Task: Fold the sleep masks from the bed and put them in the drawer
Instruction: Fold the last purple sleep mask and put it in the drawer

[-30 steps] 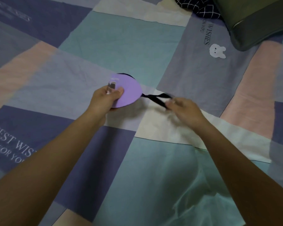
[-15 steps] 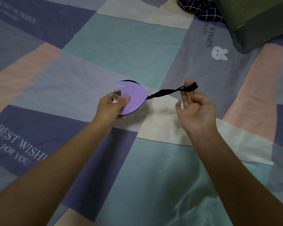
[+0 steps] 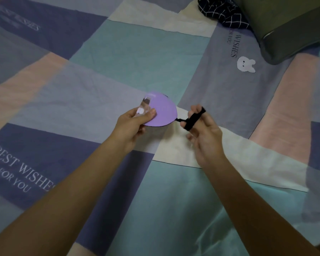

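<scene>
Your left hand [image 3: 131, 124] has the purple sleep mask [image 3: 162, 112] in its grip: the thumb lies curled over the top face at the near left edge, beside a small shiny label, and the fingers are tucked underneath. The mask is folded to a rounded half shape and held just above the bed [image 3: 137, 48], fanning away from that grip toward your right hand.

Your right hand [image 3: 205, 134] is just beside the mask's pointed right end. The black strap [image 3: 193, 119] runs out of that end and is looped around your raised fingers, wound over two of them, with the thumb pinching it near the mask; the other fingers are curled loosely below. The strap is short and taut between the two grips.

Well beyond your right grip, at the far corner of the patchwork sheet, lie a dark checked cloth [image 3: 224, 12] and a grey-green pillow [image 3: 284, 24], the cloth touching the pillow's left side.
</scene>
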Demonstrator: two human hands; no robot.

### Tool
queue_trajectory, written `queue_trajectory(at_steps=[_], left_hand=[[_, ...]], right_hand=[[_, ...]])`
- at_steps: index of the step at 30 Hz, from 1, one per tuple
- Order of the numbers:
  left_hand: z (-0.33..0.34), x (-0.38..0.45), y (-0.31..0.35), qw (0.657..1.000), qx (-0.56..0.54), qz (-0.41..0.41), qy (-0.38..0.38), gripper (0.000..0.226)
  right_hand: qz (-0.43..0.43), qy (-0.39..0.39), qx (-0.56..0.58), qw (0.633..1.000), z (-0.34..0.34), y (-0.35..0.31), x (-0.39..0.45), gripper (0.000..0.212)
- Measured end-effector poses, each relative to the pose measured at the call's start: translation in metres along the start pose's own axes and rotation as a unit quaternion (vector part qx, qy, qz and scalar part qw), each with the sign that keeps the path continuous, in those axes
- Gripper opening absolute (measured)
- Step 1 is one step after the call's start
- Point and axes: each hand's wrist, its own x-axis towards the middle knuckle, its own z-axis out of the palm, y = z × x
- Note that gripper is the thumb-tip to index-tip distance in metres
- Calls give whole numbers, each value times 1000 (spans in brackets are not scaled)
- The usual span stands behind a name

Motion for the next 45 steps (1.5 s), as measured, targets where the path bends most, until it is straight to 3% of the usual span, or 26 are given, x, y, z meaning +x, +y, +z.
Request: queue_trajectory(at_steps=[3,6,14,17,22,27,31,34,36,37,39,41,43,45], left_hand=[[9,1,-3,994,-96,-45,-21,15],[17,2,-7,993,-112,-19,-39,20],[28,5,-8,998,-4,53,-34,24],[28,7,-8,995,60,77,-15,22],[25,7,0,972,179,132,-76,13],[20,2,5,936,276,191,-104,9],[20,-3,2,910,328,226,-115,16],[23,-6,3,910,322,231,-120,20],[26,-7,4,928,281,215,-119,5],[28,-8,4,943,243,194,-122,12],[30,-10,6,965,159,138,-155,20],[30,-12,7,959,141,115,-215,14],[28,-14,6,947,143,109,-266,30],[26,-14,3,949,152,92,-260,59]], right_hand=[[30,-24,-21,999,3,16,-4,36],[35,-47,-35,998,5,29,-7,37],[15,-30,-1,999,1,36,-9,67],[-25,-46,30,998,3,35,-7,42],[-72,-63,-12,995,-4,27,-5,39],[-57,-64,-56,995,-8,22,1,40],[-74,-63,-147,984,-2,20,3,41],[-83,-65,-173,979,-1,21,2,35],[-90,-60,-170,979,-1,23,3,24],[-81,-61,-158,982,-1,24,3,22],[-50,-65,-130,988,0,24,5,25],[-45,-57,-131,989,1,23,6,27],[-53,-46,-155,985,3,22,6,29],[-50,-35,-175,983,4,22,7,28]])
